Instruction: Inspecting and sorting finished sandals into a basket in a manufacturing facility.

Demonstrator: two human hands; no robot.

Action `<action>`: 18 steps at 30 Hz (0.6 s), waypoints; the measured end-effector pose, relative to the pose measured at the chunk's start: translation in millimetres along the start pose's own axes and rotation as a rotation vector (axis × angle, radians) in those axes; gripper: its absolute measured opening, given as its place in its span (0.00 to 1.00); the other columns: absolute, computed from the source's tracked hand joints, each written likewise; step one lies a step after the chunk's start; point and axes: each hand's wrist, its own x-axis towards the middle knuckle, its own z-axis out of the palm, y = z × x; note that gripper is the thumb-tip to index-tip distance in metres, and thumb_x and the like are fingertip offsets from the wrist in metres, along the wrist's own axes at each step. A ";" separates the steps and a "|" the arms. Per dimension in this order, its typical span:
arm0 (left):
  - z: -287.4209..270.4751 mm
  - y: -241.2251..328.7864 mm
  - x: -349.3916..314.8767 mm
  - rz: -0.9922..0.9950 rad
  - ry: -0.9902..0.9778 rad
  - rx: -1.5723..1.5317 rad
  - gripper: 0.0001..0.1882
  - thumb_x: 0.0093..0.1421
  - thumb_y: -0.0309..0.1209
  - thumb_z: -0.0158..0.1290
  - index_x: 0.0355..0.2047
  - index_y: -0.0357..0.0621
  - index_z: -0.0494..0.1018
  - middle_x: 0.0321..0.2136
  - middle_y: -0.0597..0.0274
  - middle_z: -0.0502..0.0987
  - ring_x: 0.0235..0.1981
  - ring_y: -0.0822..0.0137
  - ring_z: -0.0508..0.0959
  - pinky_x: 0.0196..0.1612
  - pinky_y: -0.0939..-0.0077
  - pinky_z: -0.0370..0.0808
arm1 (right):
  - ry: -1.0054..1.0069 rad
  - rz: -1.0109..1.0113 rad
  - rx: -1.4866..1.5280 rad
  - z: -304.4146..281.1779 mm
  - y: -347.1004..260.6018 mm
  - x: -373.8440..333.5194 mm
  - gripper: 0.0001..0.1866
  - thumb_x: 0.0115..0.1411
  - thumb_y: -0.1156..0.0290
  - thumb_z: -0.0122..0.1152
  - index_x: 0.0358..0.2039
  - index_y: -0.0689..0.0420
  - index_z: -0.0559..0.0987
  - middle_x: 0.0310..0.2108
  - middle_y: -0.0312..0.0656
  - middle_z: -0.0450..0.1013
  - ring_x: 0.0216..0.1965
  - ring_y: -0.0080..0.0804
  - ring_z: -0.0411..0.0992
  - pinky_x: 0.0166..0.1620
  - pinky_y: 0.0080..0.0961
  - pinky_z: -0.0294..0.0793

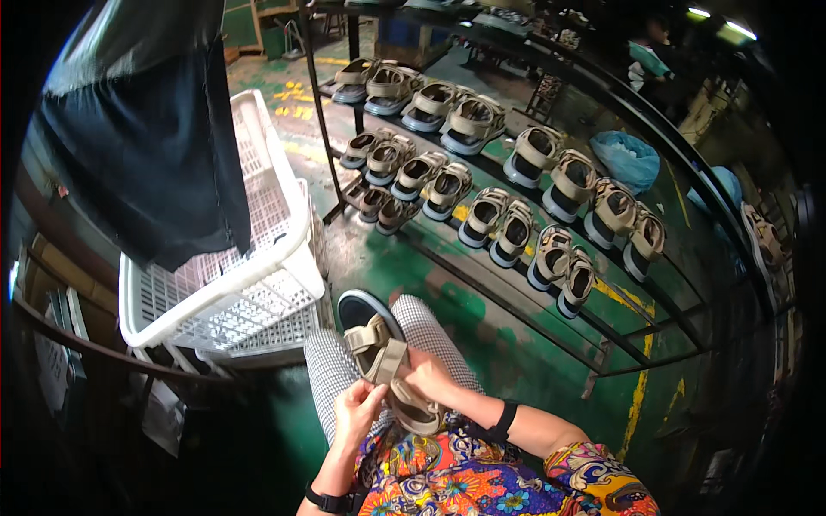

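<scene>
A beige strap sandal [392, 356] with a dark footbed rests over my lap, its toe end pointing away from me. My right hand [427, 375] is closed round the sandal's right side, near the middle strap. On the near left side, my left hand [356, 413] has its thumb and fingertips pinched together at the edge of the strap. What exactly lies between those fingertips is too small to make out. Under the sandal are my legs in checked trousers [329, 368].
A black metal rack [482, 279] ahead and to the right carries rows of similar sandals [488, 217]. At my left stand stacked white plastic baskets [225, 303], with dark cloth [155, 163] hanging over them. A blue plastic bag [625, 161] lies beyond the rack.
</scene>
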 end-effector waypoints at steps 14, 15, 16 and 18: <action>-38.4 91.8 -56.4 0.272 0.029 -0.274 0.13 0.51 0.25 0.55 0.14 0.40 0.65 0.18 0.62 0.71 0.19 0.75 0.69 0.22 0.80 0.64 | -0.409 0.188 -0.074 -6.5 29.6 21.1 0.27 0.53 0.47 0.52 0.30 0.64 0.77 0.27 0.55 0.75 0.31 0.48 0.76 0.36 0.41 0.72; -44.3 76.1 -43.0 0.392 0.031 -0.290 0.13 0.51 0.23 0.55 0.14 0.39 0.65 0.23 0.59 0.75 0.26 0.72 0.73 0.28 0.77 0.68 | -0.550 0.204 -0.056 -11.2 22.6 19.8 0.28 0.53 0.46 0.52 0.30 0.64 0.77 0.28 0.56 0.76 0.32 0.48 0.76 0.36 0.40 0.72; -43.8 75.8 -36.0 0.496 0.030 -0.215 0.14 0.50 0.25 0.56 0.14 0.41 0.64 0.32 0.52 0.77 0.41 0.64 0.75 0.46 0.66 0.69 | -0.513 0.205 -0.103 -6.7 20.9 17.4 0.29 0.54 0.46 0.50 0.31 0.65 0.77 0.31 0.57 0.75 0.34 0.48 0.75 0.39 0.39 0.72; -40.4 73.9 -26.2 0.508 0.010 -0.286 0.14 0.50 0.26 0.57 0.14 0.41 0.64 0.34 0.49 0.77 0.44 0.60 0.74 0.51 0.62 0.66 | -0.410 0.263 -0.134 -2.5 19.6 14.5 0.31 0.54 0.45 0.50 0.39 0.65 0.75 0.38 0.58 0.73 0.40 0.52 0.74 0.45 0.40 0.71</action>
